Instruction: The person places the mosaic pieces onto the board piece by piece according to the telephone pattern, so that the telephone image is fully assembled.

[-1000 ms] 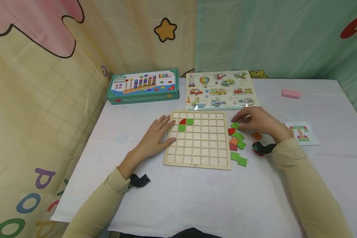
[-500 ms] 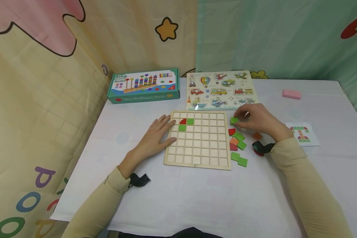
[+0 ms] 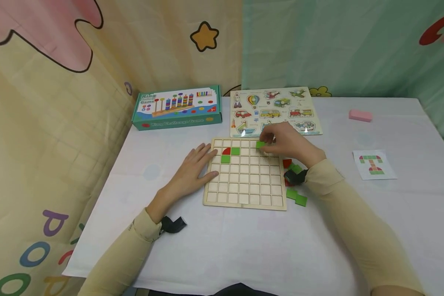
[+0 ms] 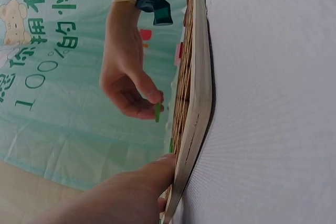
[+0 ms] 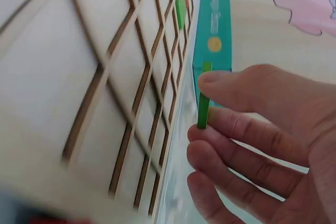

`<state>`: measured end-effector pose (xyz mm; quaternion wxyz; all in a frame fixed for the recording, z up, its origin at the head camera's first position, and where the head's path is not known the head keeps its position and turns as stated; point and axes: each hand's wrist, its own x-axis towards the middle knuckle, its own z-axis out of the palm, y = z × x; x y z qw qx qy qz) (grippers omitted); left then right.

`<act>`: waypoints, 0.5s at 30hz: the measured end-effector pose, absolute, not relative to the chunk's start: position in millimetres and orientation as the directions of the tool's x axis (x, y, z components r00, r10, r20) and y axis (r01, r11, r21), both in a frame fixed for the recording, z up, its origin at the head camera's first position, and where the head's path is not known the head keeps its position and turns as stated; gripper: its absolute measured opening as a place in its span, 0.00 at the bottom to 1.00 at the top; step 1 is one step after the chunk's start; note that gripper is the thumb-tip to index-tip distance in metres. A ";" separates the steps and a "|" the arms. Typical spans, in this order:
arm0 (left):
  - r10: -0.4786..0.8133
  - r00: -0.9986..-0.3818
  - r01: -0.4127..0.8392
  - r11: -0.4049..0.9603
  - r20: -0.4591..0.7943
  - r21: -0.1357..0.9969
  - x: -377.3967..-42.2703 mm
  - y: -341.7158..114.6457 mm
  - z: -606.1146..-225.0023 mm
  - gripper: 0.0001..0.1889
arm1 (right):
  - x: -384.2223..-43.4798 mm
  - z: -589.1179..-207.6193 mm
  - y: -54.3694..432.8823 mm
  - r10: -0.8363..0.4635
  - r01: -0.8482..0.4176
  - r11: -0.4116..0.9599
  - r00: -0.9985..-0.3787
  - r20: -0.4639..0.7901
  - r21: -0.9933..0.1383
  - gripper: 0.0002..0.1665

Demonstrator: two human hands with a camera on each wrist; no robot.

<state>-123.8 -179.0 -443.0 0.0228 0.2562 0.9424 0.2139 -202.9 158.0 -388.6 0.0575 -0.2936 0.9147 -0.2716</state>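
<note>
A wooden grid board [image 3: 245, 208] lies flat, bearing a red quarter-circle tile [image 3: 227, 151] and two green square tiles, one beside it [image 3: 235, 151] and one below it. My left hand [image 3: 188, 172] rests with straight fingers on the board's left edge. Over the upper right of the grid, my right hand [image 3: 286, 142] pinches a green square tile [image 3: 260, 144] between thumb and fingertips. In the right wrist view that tile [image 5: 204, 98] stands edge-on, clear of the grid. Loose green tiles [image 3: 301, 200] and red ones lie right of the board, partly hidden by the right wrist strap.
Behind the board stand a green Ring Challenge Game box [image 3: 176, 109] and a vehicle picture puzzle [image 3: 274, 111]. A pattern card [image 3: 374, 165] and a pink block [image 3: 360, 115] lie to the right. Printed curtains border the table.
My right hand has picked up a green square tile from the loose pile and carried it left over the board. The left hand stays in place.
</note>
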 end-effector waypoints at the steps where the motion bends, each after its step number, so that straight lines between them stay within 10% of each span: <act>1: 0.493 -0.868 0.474 0.778 0.067 0.412 -123.9 -179.2 -443.4 0.38 | -203.3 -388.4 152.7 -0.574 -0.509 0.679 -0.817 0.050 -0.529 0.10; 15: 0.496 -0.866 0.473 0.775 0.059 0.418 -123.6 -181.9 -444.5 0.38 | -198.7 -398.6 106.8 -0.562 -0.499 0.716 -0.827 0.020 -0.488 0.09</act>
